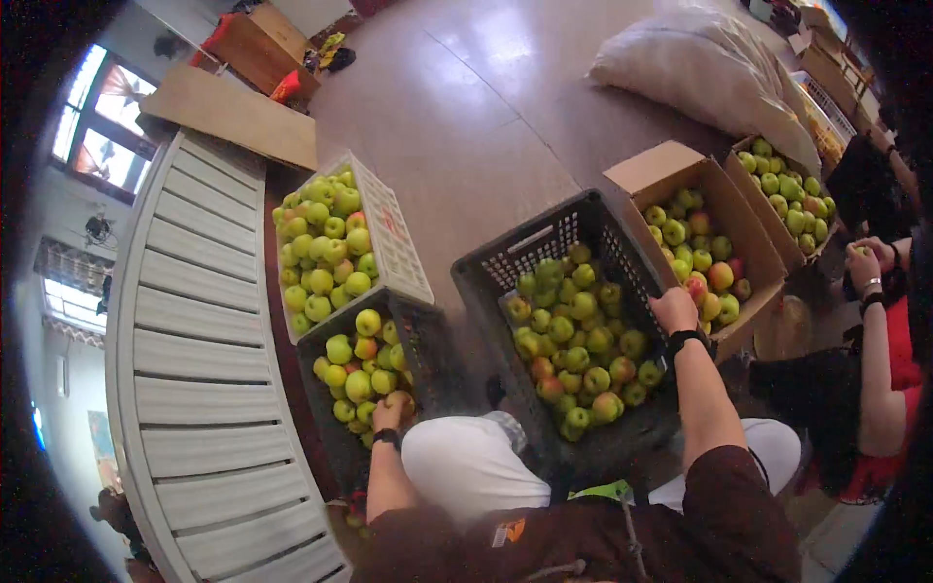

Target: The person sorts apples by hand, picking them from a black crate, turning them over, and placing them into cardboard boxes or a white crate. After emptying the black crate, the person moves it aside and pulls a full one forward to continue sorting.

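My left hand [392, 412] is down in the near left black crate [430, 357], at the apples [358, 385]; its fingers are partly hidden, and whether they hold an apple is unclear. My right hand [675, 311] lies on the right rim of the large black plastic crate [523, 239] in front of me, beside the cardboard box. Green and reddish apples [582, 306] fill much of that crate. Beyond the left crate stands a white plastic crate [397, 251] heaped with green apples [321, 233]. The open cardboard box [751, 251] at the right holds more apples [701, 259].
A second apple box [776, 251] and a large stuffed sack [700, 73] lie at upper right. Another person's hands [867, 266] hold an apple at the far right. A white slatted bench [211, 357] runs along the left, with a cardboard sheet [233, 113] at its far end.
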`<state>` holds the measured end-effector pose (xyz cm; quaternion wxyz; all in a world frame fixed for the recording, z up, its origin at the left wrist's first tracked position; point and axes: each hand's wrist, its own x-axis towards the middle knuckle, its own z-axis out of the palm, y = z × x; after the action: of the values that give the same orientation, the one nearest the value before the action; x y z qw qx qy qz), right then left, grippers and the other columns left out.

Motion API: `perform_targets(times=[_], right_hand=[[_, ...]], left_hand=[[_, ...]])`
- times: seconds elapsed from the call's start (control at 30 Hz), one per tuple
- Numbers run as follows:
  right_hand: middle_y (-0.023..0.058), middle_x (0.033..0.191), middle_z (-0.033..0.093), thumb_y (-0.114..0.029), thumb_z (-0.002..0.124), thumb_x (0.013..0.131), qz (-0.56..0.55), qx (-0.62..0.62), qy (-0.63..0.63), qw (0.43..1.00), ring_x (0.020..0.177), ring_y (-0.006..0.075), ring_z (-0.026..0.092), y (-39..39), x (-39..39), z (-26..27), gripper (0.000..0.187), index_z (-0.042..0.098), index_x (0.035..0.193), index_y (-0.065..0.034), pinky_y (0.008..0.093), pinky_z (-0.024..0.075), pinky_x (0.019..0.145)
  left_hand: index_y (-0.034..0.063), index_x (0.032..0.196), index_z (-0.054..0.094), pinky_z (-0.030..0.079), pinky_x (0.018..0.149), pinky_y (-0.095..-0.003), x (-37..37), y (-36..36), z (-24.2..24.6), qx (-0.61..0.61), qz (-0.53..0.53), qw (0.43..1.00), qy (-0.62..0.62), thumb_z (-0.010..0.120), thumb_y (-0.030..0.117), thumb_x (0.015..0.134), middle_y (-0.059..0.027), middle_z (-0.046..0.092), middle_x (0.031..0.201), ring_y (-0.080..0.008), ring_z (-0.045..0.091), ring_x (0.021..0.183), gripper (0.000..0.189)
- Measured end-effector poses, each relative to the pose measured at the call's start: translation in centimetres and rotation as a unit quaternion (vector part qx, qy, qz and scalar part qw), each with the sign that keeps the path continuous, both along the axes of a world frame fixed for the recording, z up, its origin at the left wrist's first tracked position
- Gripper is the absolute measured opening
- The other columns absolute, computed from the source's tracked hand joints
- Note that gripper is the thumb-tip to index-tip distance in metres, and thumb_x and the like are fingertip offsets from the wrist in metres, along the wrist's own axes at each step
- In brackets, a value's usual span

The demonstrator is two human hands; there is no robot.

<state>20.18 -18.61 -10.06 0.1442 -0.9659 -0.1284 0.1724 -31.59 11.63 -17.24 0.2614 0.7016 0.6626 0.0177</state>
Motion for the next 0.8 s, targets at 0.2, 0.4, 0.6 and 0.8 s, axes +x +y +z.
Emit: perform_targets(times=[0.2, 0.4, 0.6, 0.8], right_hand=[[0.0207, 0.089, 0.06, -0.037, 0.062, 0.068, 0.01, 0.01, -0.003, 1.0, 0.084, 0.0347, 0.058, -0.7, 0.3, -0.6, 0.041, 0.062, 0.082, 0.0009, 0.0426, 0.0469, 0.071], [0.0212, 0.094, 0.059, -0.035, 0.062, 0.067, 0.015, 0.015, 0.016, 1.0, 0.09, 0.0343, 0.056, -2.3, 1.2, -2.8, 0.042, 0.06, 0.087, 0.001, 0.0442, 0.045, 0.075], [0.02, 0.095, 0.056, -0.023, 0.062, 0.063, 0.043, 0.263, -0.094, 0.959, 0.089, 0.0344, 0.054, -8.1, -0.6, -3.3, 0.046, 0.05, 0.099, 0.0045, 0.0378, 0.041, 0.08], [0.0134, 0.092, 0.057, -0.016, 0.06, 0.069, 0.011, 0.439, -0.006, 0.898, 0.079, 0.0219, 0.057, -7.8, -12.8, 1.7, 0.041, 0.049, 0.103, 0.003, 0.0329, 0.0459, 0.07]], left_hand=[[0.0017, 0.098, 0.048, 0.049, 0.051, -0.0342, -4.7, 0.0, 9.3, -0.2, 0.235, 0.835, -0.455, 0.053, 0.044, 0.079, -0.0145, 0.056, 0.083, -0.0256, 0.059, 0.063, 0.047], [0.0037, 0.104, 0.048, 0.048, 0.061, -0.0332, 5.6, -6.2, 25.9, -0.243, 0.082, 0.736, -0.626, 0.049, 0.039, 0.083, -0.0102, 0.055, 0.091, -0.023, 0.056, 0.074, 0.041], [0.0055, 0.112, 0.043, 0.051, 0.06, -0.0334, 18.6, -13.1, 30.7, -0.402, -0.166, 0.692, -0.576, 0.052, 0.034, 0.082, -0.0121, 0.056, 0.096, -0.0248, 0.058, 0.078, 0.042], [0.0024, 0.108, 0.042, 0.051, 0.058, -0.0303, 26.6, -16.6, 23.2, -0.395, -0.271, 0.72, -0.503, 0.05, 0.023, 0.085, -0.0107, 0.055, 0.093, -0.02, 0.059, 0.073, 0.032]])
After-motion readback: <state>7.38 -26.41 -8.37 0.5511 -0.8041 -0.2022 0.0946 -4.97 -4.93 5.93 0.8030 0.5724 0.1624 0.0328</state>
